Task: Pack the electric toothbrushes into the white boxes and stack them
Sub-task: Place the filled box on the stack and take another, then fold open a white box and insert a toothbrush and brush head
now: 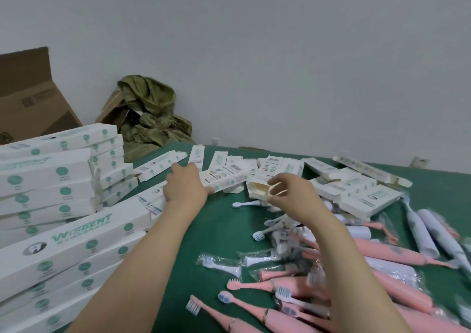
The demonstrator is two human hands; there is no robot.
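Observation:
Flat and folded white boxes (356, 179) lie scattered across the far side of the green table (216, 230). My left hand (184, 185) reaches forward and grips the near end of one white box (226, 179). Just right of it lies a box with an open end (257, 191). My right hand (288, 195) hovers at that opening, thumb and fingers curved apart with nothing between them. Pink electric toothbrushes (382, 253) and white ones (428, 233) are heaped at the right. Several bagged brush heads (221, 264) lie in front of them.
Tall stacks of closed white boxes (51, 205) fill the left side of the table. A brown carton (30, 95) stands behind them. A green cloth bundle (150, 111) sits against the white wall.

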